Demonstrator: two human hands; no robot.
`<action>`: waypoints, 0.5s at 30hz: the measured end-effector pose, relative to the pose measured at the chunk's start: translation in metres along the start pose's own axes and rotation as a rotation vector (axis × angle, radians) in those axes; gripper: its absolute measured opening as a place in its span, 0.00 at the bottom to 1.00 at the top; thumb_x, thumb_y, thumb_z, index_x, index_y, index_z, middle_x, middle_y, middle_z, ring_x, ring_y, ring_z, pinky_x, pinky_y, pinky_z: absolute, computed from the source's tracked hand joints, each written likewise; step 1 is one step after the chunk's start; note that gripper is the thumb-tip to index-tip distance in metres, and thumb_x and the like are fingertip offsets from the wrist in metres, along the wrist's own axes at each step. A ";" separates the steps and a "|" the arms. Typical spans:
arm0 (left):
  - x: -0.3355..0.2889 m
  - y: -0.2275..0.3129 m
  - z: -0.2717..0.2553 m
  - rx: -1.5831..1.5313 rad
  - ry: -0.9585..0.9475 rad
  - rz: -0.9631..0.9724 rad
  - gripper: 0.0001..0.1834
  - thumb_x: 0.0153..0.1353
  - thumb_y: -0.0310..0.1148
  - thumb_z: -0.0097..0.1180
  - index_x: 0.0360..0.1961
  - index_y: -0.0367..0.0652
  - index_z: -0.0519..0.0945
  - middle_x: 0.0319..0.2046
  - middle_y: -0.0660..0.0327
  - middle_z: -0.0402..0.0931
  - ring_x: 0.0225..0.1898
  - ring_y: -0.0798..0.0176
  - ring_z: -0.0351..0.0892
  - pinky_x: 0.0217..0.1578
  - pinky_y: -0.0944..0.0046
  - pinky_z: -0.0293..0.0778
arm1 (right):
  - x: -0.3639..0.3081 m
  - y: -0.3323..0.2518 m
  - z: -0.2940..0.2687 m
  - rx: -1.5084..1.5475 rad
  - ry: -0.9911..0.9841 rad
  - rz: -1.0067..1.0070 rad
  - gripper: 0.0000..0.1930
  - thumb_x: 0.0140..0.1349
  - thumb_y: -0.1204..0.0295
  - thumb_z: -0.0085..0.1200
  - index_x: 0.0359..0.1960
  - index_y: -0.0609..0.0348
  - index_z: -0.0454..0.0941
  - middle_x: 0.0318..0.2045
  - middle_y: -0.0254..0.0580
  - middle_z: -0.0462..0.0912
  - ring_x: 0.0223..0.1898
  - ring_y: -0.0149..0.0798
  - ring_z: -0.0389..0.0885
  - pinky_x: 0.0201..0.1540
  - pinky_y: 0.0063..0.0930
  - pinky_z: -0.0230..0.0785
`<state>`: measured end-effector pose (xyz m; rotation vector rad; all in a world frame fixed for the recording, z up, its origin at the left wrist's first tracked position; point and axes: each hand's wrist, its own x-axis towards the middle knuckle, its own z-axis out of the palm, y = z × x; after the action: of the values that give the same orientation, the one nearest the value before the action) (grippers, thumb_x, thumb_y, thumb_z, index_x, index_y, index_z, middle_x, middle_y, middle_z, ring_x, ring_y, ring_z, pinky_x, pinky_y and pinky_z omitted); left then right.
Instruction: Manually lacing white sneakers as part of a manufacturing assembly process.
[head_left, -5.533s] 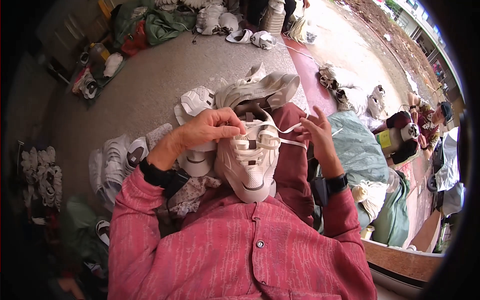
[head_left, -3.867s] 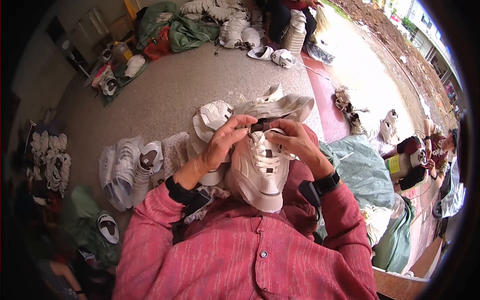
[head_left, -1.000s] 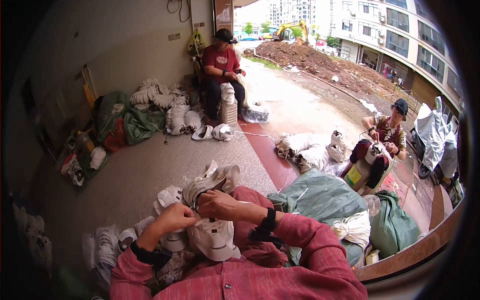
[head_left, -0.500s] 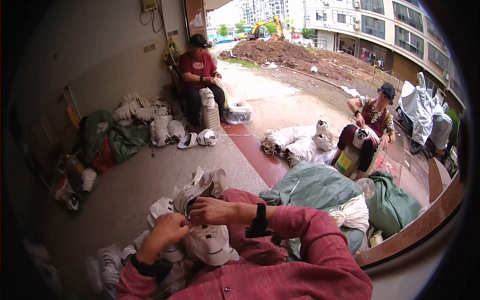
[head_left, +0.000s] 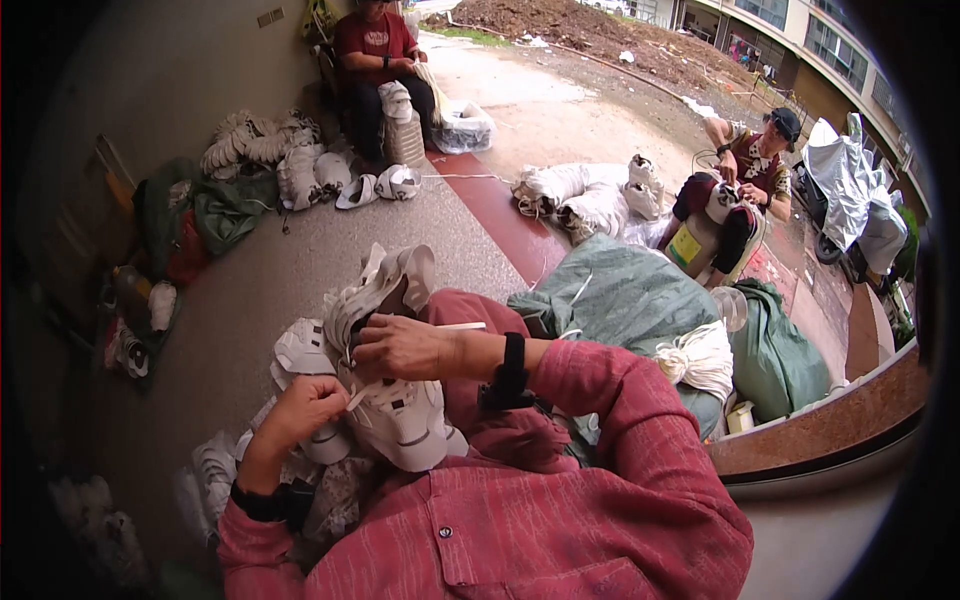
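Observation:
A white shoe upper (head_left: 412,425) with grey trim lies against my lap, its toe toward me. My left hand (head_left: 310,408) is closed at its left side, pinching a white shoelace (head_left: 357,398) between thumb and finger. Over the upper's lace opening curls my right hand (head_left: 400,348), closed; its fingertips are hidden, so what they grip does not show. A white lace-like strip (head_left: 463,326) sticks out past that hand. Just beyond stand more nested white uppers (head_left: 372,293), and another white upper (head_left: 303,348) sits to the left.
Green sacks (head_left: 640,305) lie to my right, with a bundle of white laces (head_left: 697,357) on top. Two people sit farther off, one in a red shirt (head_left: 375,45), one in a patterned vest (head_left: 752,165), both handling shoe parts. Bundled uppers (head_left: 590,195) lie on the floor.
The view has tilted downward, so hands and shoes appear higher. My left hand has drawn slightly away from the right, with the lace stretched from it. A white strip now shows past my right hand.

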<state>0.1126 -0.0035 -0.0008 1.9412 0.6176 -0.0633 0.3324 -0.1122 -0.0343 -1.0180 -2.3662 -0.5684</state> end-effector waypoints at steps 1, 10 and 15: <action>0.000 0.002 0.004 0.042 0.030 0.005 0.07 0.58 0.29 0.56 0.25 0.38 0.79 0.21 0.70 0.74 0.25 0.77 0.70 0.27 0.74 0.67 | 0.001 0.001 0.001 -0.011 0.006 -0.001 0.07 0.48 0.66 0.53 0.30 0.48 0.79 0.34 0.29 0.73 0.41 0.34 0.73 0.45 0.30 0.63; -0.009 0.015 0.019 0.251 0.218 0.143 0.07 0.52 0.30 0.61 0.27 0.36 0.79 0.20 0.68 0.76 0.23 0.77 0.71 0.24 0.72 0.69 | -0.002 -0.011 0.007 -0.060 0.024 -0.042 0.05 0.47 0.66 0.53 0.26 0.50 0.76 0.32 0.31 0.74 0.41 0.36 0.73 0.47 0.32 0.62; -0.009 0.019 0.021 0.278 0.249 0.135 0.07 0.52 0.30 0.61 0.28 0.36 0.79 0.20 0.67 0.76 0.23 0.77 0.72 0.25 0.71 0.70 | -0.005 -0.008 0.004 -0.015 0.010 -0.019 0.06 0.48 0.66 0.53 0.27 0.50 0.76 0.33 0.31 0.73 0.41 0.35 0.73 0.47 0.32 0.62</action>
<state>0.1183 -0.0307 0.0081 2.2772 0.6663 0.1890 0.3281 -0.1175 -0.0415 -0.9976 -2.3685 -0.5983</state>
